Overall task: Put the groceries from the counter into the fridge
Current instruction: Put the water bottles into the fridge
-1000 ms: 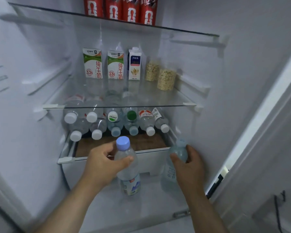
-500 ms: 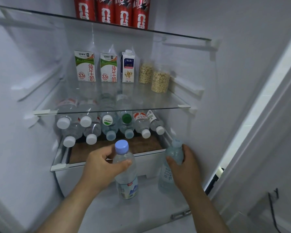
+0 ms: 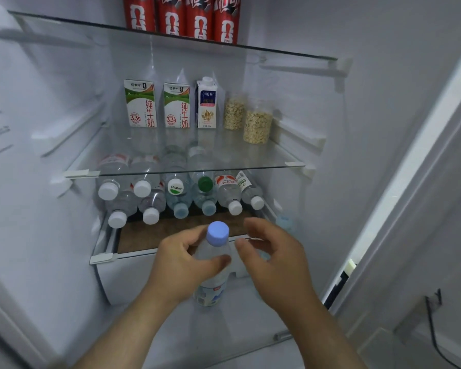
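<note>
Presently, the left hand [image 3: 181, 265] grips the upright bottle [image 3: 210, 288] above the shelf's [image 3: 224, 336] middle. The right hand [image 3: 274, 259] is just beside it, fingers loosely apart, empty.

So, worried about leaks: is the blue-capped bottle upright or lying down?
Upright: the blue-capped bottle sits cap up, label at the bottom, with the left hand gripping its upper part.

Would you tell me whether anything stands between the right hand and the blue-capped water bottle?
Nothing visible does. The right hand is open just right of the blue-capped water bottle, which the left hand grips; only a gap lies between. A second bottle stands behind that hand.
</note>
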Demonstrator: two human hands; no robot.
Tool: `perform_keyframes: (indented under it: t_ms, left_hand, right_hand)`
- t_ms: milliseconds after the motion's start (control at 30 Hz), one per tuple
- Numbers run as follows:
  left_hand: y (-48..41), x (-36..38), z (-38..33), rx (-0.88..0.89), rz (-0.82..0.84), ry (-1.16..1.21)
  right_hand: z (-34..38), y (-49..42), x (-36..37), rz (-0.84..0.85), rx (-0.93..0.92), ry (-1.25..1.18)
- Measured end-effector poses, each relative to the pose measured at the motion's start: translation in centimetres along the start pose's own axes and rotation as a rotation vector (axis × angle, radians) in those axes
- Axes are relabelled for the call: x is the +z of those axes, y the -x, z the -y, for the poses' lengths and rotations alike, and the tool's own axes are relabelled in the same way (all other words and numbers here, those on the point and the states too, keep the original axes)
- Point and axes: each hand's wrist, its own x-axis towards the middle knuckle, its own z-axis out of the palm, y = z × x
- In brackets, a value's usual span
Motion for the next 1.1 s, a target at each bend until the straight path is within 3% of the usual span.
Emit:
perform_keyframes:
  t_ms: [167,400,567,867,1100]
  left_hand:
    - [1.5,1.1,-1.5,0.128,0.037,-0.097]
    - [3.7,2.3,-2.7,0.191,-0.024,-0.141]
    - [4.8,3.3,-3.6,0.213,-0.03,-0.117]
    - [7.7,3.6,-1.4,0.129,0.028,-0.406]
    - [7.7,3.7,-3.2,0.212,0.062,-0.523]
  right_hand:
    - [3.5,0.3,-1.1,0.133,0.014,0.094]
    - [4.2,1.9,-3.0,0.136,0.031,0.171]
    - [4.5,3.0,-4.7,0.044,-0.006,0.156]
    - [4.7,5.4,-9.9,-0.101,0.043,-0.103]
    - [4.2,7.6,-11.5,-0.129,0.023,-0.236]
